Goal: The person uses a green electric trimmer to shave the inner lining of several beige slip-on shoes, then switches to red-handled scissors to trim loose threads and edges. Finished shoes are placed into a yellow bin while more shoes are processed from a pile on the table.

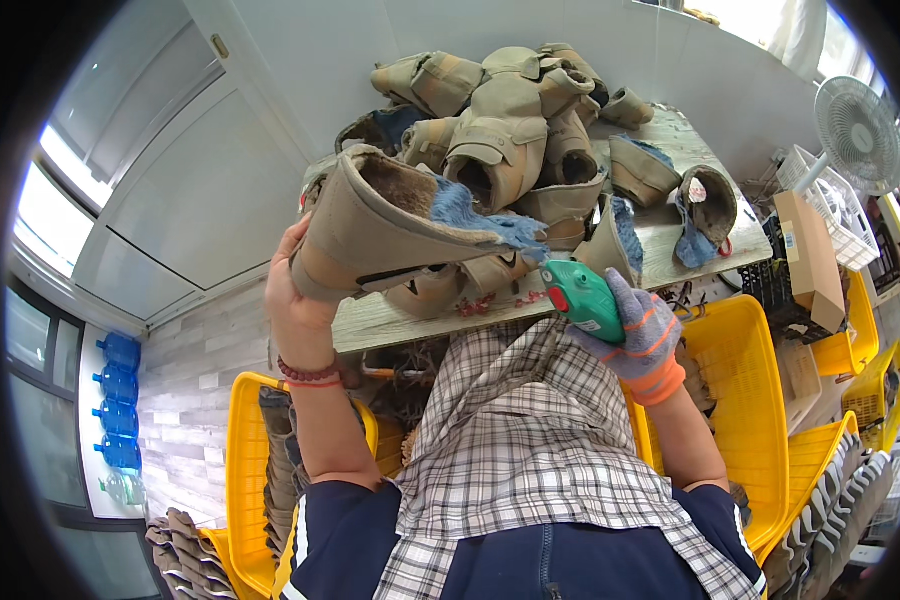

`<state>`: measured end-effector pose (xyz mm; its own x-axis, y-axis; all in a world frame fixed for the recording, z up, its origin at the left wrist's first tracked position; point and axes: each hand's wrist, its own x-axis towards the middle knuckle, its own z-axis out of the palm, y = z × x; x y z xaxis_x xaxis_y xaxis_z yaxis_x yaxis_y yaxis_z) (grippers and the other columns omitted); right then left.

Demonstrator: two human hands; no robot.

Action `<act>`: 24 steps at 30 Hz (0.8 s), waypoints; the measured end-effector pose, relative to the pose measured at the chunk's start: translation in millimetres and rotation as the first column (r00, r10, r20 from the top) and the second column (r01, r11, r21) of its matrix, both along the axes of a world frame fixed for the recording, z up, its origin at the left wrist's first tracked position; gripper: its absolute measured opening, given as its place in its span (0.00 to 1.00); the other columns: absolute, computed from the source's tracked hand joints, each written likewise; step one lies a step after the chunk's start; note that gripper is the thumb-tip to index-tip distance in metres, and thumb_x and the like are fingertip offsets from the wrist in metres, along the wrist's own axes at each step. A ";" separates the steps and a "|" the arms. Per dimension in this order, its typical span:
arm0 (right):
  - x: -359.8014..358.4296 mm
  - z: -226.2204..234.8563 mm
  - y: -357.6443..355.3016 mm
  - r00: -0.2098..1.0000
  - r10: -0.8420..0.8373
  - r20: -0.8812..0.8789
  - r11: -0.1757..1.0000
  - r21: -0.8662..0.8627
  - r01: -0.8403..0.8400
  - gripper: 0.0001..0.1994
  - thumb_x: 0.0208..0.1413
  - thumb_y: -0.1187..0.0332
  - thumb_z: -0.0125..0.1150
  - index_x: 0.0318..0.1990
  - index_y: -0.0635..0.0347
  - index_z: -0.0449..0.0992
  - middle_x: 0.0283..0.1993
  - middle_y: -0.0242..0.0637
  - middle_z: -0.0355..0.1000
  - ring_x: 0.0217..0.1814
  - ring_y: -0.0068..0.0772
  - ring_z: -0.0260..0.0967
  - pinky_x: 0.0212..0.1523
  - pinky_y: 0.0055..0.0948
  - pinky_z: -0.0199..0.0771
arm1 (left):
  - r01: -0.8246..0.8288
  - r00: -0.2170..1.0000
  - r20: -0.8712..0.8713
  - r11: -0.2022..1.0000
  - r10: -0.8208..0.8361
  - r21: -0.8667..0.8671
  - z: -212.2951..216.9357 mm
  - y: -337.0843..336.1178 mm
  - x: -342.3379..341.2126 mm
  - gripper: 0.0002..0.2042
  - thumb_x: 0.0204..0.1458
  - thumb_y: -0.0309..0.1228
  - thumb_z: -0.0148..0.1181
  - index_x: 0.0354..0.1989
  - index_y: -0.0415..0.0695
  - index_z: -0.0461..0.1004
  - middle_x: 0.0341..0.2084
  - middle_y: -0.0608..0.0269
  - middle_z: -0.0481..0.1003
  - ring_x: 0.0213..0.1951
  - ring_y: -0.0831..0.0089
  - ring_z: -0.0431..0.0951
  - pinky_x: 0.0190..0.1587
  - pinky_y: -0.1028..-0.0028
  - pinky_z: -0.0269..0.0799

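My bare left hand [298, 290] grips a tan boot upper [355, 240] by its left side, raised above the table's front edge. Brown fleece lines its opening, and a shaggy blue lining [462, 207] hangs out toward the right. In a grey glove with orange stripes, my right hand [645, 335] is wrapped round a green hand-held power tool [588, 300] with a red button. The tool's tip is close to the blue lining's ragged end; whether they touch is hard to tell. A bead bracelet [308, 374] circles my left wrist.
More tan uppers [500, 125] are piled on the pale wooden table [670, 262], with red scraps [475, 303] near its front edge. Yellow baskets [735, 370] holding grey-brown pieces flank my lap. At right stand a cardboard box [808, 260] and a fan [856, 135]; blue water bottles [120, 390] are left.
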<state>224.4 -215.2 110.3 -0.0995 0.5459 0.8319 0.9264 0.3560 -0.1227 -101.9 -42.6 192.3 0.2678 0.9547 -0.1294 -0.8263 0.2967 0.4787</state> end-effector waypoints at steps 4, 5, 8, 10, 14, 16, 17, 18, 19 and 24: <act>-2.4 -2.6 1.5 1.000 0.017 -0.003 0.999 -0.036 -0.017 0.40 0.33 0.54 0.76 0.55 0.60 0.66 0.27 0.34 0.71 0.23 0.34 0.69 0.22 0.29 0.70 | 0.067 0.996 0.047 0.995 -0.071 0.077 -7.8 -7.0 3.2 0.12 0.58 0.26 0.43 0.46 0.32 0.69 0.41 0.46 0.75 0.43 0.56 0.77 0.48 0.58 0.74; -4.1 -2.3 1.9 0.999 0.032 -0.013 0.999 -0.034 -0.033 0.40 0.33 0.54 0.76 0.55 0.60 0.65 0.28 0.34 0.71 0.23 0.34 0.69 0.22 0.29 0.70 | 0.119 0.987 0.095 0.987 -0.129 0.108 -7.6 -9.4 2.9 0.12 0.59 0.26 0.43 0.46 0.32 0.69 0.42 0.46 0.75 0.43 0.56 0.77 0.48 0.57 0.74; -10.1 3.3 2.3 0.996 0.078 -0.036 0.996 -0.033 -0.079 0.40 0.32 0.54 0.76 0.55 0.61 0.65 0.28 0.35 0.71 0.23 0.35 0.69 0.23 0.29 0.70 | 0.173 0.970 0.149 0.977 -0.190 0.123 -9.2 -7.6 1.8 0.18 0.61 0.28 0.38 0.54 0.29 0.63 0.50 0.42 0.70 0.51 0.55 0.72 0.57 0.59 0.66; -13.8 9.7 2.3 0.994 0.106 -0.037 0.994 -0.024 -0.106 0.40 0.33 0.55 0.76 0.55 0.62 0.65 0.28 0.35 0.71 0.23 0.35 0.69 0.23 0.29 0.70 | 0.151 0.978 0.136 0.988 -0.155 0.038 0.7 -14.9 10.0 0.16 0.60 0.29 0.41 0.51 0.32 0.66 0.46 0.45 0.73 0.48 0.55 0.74 0.52 0.58 0.70; -21.3 23.5 0.3 0.988 0.139 -0.066 0.990 -0.009 -0.140 0.38 0.32 0.56 0.77 0.53 0.63 0.67 0.29 0.36 0.72 0.23 0.35 0.69 0.24 0.29 0.69 | 0.230 0.944 0.209 0.964 -0.254 0.131 4.0 -23.4 7.0 0.18 0.61 0.32 0.39 0.55 0.32 0.64 0.50 0.45 0.71 0.52 0.56 0.72 0.57 0.60 0.66; -24.2 26.6 -0.2 0.985 0.151 -0.079 0.988 -0.007 -0.152 0.38 0.32 0.56 0.77 0.53 0.63 0.67 0.29 0.36 0.72 0.23 0.35 0.69 0.24 0.28 0.69 | 0.156 0.970 0.173 0.982 -0.173 0.106 12.5 -33.8 8.2 0.18 0.61 0.32 0.40 0.54 0.33 0.65 0.50 0.46 0.71 0.52 0.56 0.72 0.56 0.59 0.67; -25.9 27.4 -0.4 0.983 0.160 -0.087 0.987 -0.007 -0.161 0.38 0.32 0.56 0.77 0.53 0.63 0.67 0.29 0.36 0.72 0.23 0.34 0.69 0.24 0.28 0.69 | 0.116 0.980 0.154 0.989 -0.129 0.094 16.9 -40.2 9.1 0.18 0.61 0.32 0.40 0.54 0.33 0.65 0.50 0.46 0.71 0.52 0.56 0.72 0.56 0.59 0.67; -27.5 28.2 -0.4 0.980 0.176 -0.095 0.984 -0.007 -0.177 0.38 0.32 0.56 0.77 0.53 0.63 0.67 0.29 0.36 0.72 0.23 0.34 0.69 0.24 0.28 0.69 | 0.149 0.971 0.163 0.977 -0.174 0.153 18.2 -45.1 7.2 0.18 0.61 0.32 0.41 0.53 0.33 0.65 0.50 0.47 0.71 0.52 0.56 0.72 0.56 0.59 0.67; -29.2 28.8 -0.3 0.976 0.192 -0.103 0.981 -0.007 -0.194 0.38 0.32 0.56 0.77 0.53 0.63 0.67 0.29 0.36 0.72 0.23 0.34 0.69 0.24 0.28 0.70 | 0.182 0.961 0.168 0.960 -0.219 0.211 19.0 -50.1 4.8 0.17 0.61 0.32 0.41 0.53 0.34 0.66 0.50 0.47 0.71 0.52 0.56 0.72 0.56 0.59 0.67; -40.1 38.7 -1.4 0.967 0.231 -0.110 0.972 -0.008 -0.234 0.39 0.31 0.56 0.77 0.53 0.64 0.67 0.30 0.37 0.72 0.25 0.35 0.70 0.26 0.29 0.71 | 0.114 0.980 0.119 0.945 -0.157 0.307 22.8 -72.9 0.7 0.16 0.61 0.33 0.44 0.53 0.37 0.67 0.51 0.49 0.71 0.53 0.59 0.71 0.56 0.59 0.67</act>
